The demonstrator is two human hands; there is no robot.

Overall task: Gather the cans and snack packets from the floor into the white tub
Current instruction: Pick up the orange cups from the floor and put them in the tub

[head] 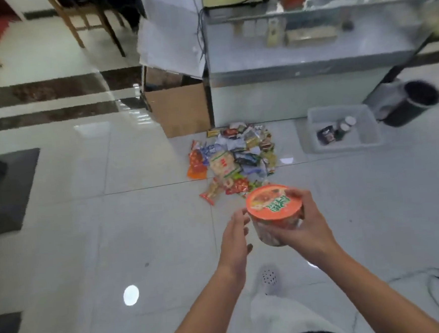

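My right hand (303,228) grips an orange-lidded noodle cup (274,209) from its right side and underneath, held above the floor. Just left of the cup is my left hand (236,240), fingers straight and holding nothing. A pile of several colourful snack packets (235,160) lies on the white tiles beyond the cup. The white tub (367,128) stands on the floor to the right of the pile, with two or three cans (345,127) and a dark packet (326,134) inside.
A glass display counter (297,63) stands behind the pile and tub. A cardboard box (180,111) sits left of it, a black bin (415,103) to the right of the tub. Dark mats lie at the far left. A white cable (433,288) trails at the lower right.
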